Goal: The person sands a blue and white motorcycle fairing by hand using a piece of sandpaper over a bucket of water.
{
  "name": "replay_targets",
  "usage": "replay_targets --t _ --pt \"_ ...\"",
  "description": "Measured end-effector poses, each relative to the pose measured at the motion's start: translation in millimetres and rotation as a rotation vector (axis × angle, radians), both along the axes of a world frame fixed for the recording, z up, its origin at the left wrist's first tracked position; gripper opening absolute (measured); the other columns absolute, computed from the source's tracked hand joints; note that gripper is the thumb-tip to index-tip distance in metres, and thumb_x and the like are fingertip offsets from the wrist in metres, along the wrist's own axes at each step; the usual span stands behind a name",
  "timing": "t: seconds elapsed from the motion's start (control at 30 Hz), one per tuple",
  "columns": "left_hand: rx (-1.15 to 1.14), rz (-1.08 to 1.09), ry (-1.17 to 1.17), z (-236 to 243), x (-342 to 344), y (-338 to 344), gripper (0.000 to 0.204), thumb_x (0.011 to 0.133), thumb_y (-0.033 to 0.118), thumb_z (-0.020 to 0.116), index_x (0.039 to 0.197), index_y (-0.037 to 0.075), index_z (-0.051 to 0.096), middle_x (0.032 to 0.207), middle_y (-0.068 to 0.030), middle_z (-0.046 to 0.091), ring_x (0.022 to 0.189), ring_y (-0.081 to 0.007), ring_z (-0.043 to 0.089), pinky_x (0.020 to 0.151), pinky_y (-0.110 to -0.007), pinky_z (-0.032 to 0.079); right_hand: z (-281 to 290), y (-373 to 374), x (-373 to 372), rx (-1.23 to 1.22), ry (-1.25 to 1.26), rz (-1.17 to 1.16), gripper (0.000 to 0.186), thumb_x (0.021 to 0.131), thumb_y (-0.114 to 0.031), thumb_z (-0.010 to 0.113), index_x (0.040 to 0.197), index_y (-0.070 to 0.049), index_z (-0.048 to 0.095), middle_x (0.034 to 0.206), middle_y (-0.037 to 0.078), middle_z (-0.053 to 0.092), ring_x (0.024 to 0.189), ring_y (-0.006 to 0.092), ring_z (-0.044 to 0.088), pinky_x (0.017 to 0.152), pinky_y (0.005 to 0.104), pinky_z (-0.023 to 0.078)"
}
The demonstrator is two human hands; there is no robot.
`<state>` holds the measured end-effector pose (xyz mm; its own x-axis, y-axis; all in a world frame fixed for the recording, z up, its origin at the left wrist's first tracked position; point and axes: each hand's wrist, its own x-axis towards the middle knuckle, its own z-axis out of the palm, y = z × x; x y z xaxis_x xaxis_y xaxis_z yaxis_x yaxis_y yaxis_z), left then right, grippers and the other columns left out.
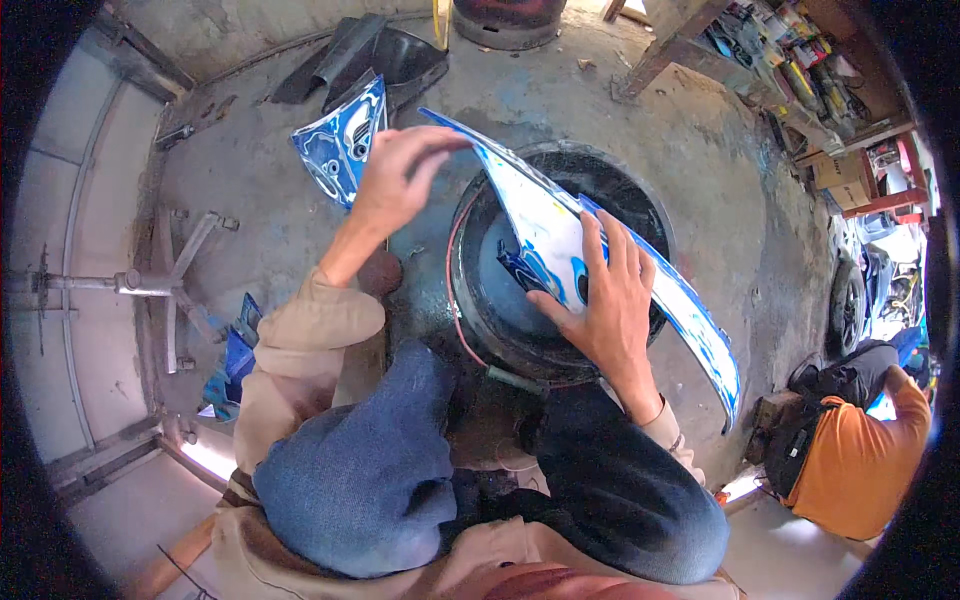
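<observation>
A long curved blue-and-white panel (525, 210) lies slanted over a round black tub (470, 310) with water in it. My left hand (393, 180) is at the panel's upper end, fingertips on its edge. My right hand (610, 310) grips the panel's middle, fingers bent over its face and thumb toward the lower edge. A second blue-and-white piece (333, 150) with holes lies on the floor just beyond my left hand. A pinkish hose (455, 300) runs along the tub's left side.
Black panels (350, 55), a drum (505, 20), a cluttered wooden shelf (780, 70), a wheel (848, 310) and blue pieces (235, 365) surround me. A metal bracket (185, 275) is on the left. A co-worker in orange (845, 460) crouches at the lower right.
</observation>
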<state>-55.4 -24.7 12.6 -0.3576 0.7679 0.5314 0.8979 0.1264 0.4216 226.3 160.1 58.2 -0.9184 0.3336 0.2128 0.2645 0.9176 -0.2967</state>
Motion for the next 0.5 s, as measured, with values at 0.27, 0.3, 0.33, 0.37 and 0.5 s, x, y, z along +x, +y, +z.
replay_targets --t 0.27,0.3,0.33,0.37,0.5 --pt "0.669 0.220 -1.342 6.0 8.5 5.0 0.042 0.099 0.011 0.083 0.136 -0.001 0.070 0.131 -0.0089 0.077 0.112 -0.0204 0.076 0.100 -0.036 0.060 0.7 -1.1 -0.6 0.000 -0.003 -0.006 0.112 0.076 -0.051 0.095 0.164 -0.006 0.043 0.162 0.021 0.048 0.152 0.0407 0.046 0.122 0.0580 0.034" --pt "0.653 0.225 -1.368 2.9 9.5 5.1 0.041 0.097 0.010 0.085 0.134 0.000 0.071 0.129 -0.0089 0.077 0.111 -0.0197 0.076 0.101 -0.035 0.059 1.3 -1.1 -0.7 -0.002 -0.006 -0.005 0.112 0.076 -0.051 0.095 0.164 -0.006 0.043 0.163 0.021 0.048 0.152 0.0407 0.046 0.122 0.0579 0.034" --pt "0.636 0.229 -1.394 0.4 9.9 5.6 0.040 0.096 0.009 0.086 0.132 0.000 0.072 0.128 -0.0090 0.078 0.111 -0.0190 0.076 0.101 -0.035 0.059 1.9 -1.3 -0.8 0.000 -0.005 -0.006 0.112 0.076 -0.051 0.095 0.164 -0.006 0.043 0.163 0.021 0.048 0.152 0.0407 0.046 0.122 0.0579 0.034" --pt "0.637 0.231 -1.393 -1.8 10.3 5.3 0.040 0.096 0.009 0.086 0.132 0.000 0.072 0.128 -0.0090 0.078 0.111 -0.0190 0.076 0.101 -0.035 0.059 1.7 -1.8 -1.1 0.001 -0.007 -0.007 0.112 0.076 -0.051 0.095 0.164 -0.005 0.043 0.163 0.021 0.048 0.152 0.0408 0.046 0.122 0.0578 0.034" --pt "0.486 0.211 -1.057 -2.4 15.5 9.1 0.029 0.097 0.007 0.085 0.123 0.000 0.075 0.121 -0.0073 0.081 0.105 -0.0150 0.076 0.096 -0.032 0.060 -0.3 -1.9 -1.3 0.010 -0.003 -0.009 0.112 0.076 -0.051 0.095 0.164 -0.005 0.043 0.163 0.021 0.048 0.152 0.0407 0.046 0.122 0.0577 0.034"
